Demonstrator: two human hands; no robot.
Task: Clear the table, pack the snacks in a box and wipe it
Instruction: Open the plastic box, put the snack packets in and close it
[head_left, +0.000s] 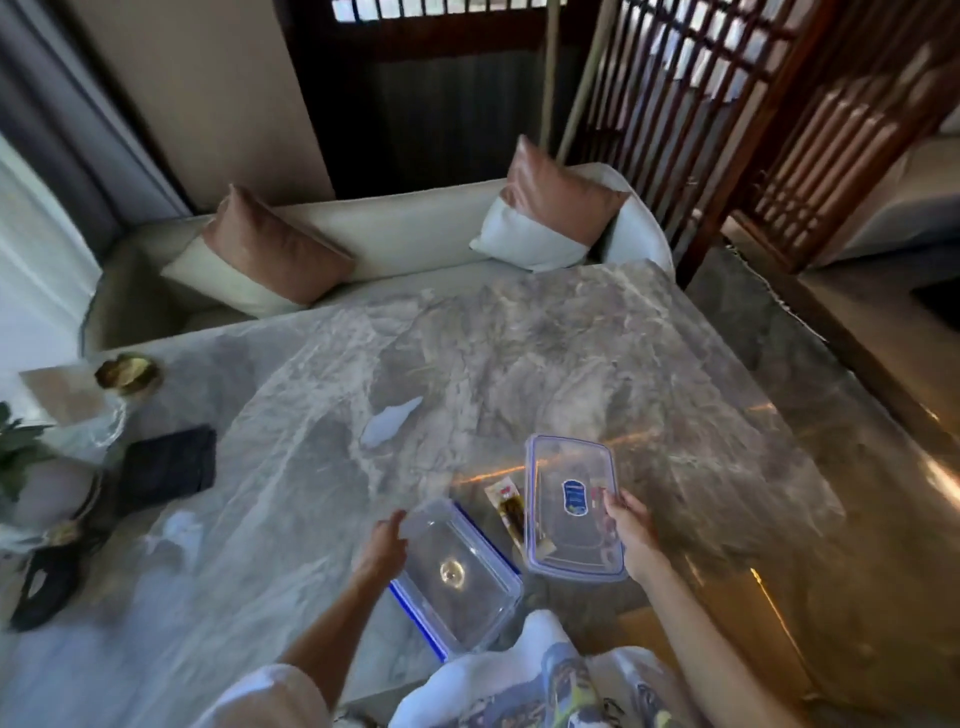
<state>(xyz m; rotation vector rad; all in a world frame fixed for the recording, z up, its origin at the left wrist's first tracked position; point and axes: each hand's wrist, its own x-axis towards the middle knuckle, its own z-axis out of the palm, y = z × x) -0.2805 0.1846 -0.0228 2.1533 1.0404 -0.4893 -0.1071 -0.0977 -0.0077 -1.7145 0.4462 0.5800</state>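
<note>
head cam | worn high, faces forward-down | close over table (519, 338) near edge | periphery seemingly blurred

The bench (519, 338) offers broad open surface across its middle, far side and right side, broken only by a pale flat scrap (390, 422) near the centre. The left edge is crowded: a gold dish (127, 372), a dark folded cloth (169, 467), a plant (15, 447), a black strap (47, 577) and a crumpled white tissue (182, 530). At the near edge, the clear box (457, 577) and the lid (571, 509), pinched by the right hand (631, 530), leave a narrow lane where a snack packet (511, 512) lies.
</note>
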